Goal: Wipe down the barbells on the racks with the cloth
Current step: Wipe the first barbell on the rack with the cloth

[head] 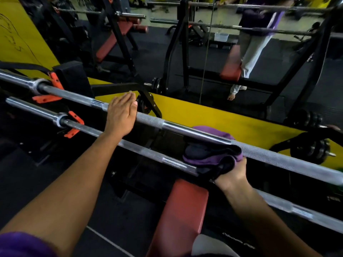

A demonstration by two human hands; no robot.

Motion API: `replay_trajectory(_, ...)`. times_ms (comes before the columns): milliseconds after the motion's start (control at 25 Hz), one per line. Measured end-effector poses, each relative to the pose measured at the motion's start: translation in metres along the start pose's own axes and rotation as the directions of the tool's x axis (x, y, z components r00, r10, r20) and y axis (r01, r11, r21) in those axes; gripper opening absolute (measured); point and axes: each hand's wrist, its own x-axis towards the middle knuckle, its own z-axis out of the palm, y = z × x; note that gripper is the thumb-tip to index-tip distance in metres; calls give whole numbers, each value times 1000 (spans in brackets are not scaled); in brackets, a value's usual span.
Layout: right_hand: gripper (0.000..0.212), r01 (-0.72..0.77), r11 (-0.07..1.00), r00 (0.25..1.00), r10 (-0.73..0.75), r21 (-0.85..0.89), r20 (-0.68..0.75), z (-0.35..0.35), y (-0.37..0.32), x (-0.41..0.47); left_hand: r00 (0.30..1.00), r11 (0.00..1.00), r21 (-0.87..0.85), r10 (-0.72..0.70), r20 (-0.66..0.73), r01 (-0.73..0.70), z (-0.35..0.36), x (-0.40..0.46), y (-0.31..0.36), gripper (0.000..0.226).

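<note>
- Upper barbell [185,127] spans the frame diagonally on the rack, lower barbell [111,137] parallel just beneath it, red bench [183,210] below.
- Left hand [120,115] lies flat on the upper bar, fingers straight.
- Right hand [233,172] grips the purple cloth [209,154], bunched between the two bars and touching both.

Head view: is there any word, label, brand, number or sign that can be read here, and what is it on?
None can be read.
Yellow wall panel: dark hand-drawn scrawl, not legible as words.
Black frame at the right edge: a small pale mark, too blurred to read.
Floor mat near the bench: faint pale lettering, too blurred to read.
The barbells, cloth and bench show no text.
</note>
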Motion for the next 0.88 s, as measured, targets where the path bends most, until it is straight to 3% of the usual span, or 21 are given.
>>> replay_trajectory(240,53,-27,998,980,14,64,198,-15,-4,-19,1000,1000,-9,10,-8,-10,1,0,-3,65)
replay_trajectory(320,57,-77,993,908,33,90,419,-17,-4,-19,1000,1000,-6,14,-27,-14,2,1,-2,64)
replay_trajectory(440,73,5,999,902,-22,42,432,5,21,-3,999,1000,2,25,-47,-25,4,2,-4,65)
replay_trajectory(480,78,-50,994,829,-14,100,559,16,35,3,999,1000,3,25,-42,-25,4,3,-4,66)
replay_trajectory(560,99,0,999,903,-19,44,430,46,60,18,1000,1000,10,18,-26,-17,4,2,-4,68)
replay_trajectory(640,89,-100,993,891,115,-58,439,83,88,26,1000,1000,3,10,-2,-10,1,3,-3,70)
replay_trajectory(720,82,-144,985,930,167,-94,327,87,98,32,1000,1000,-5,0,17,0,-1,1,-3,73)
replay_trajectory(800,93,-274,958,877,284,-83,388,70,89,32,1000,1000,-15,-7,26,7,-1,0,-4,73)
replay_trajectory(880,89,-253,966,845,249,-56,474,39,67,27,1000,1000,-15,-8,27,8,0,0,-5,72)
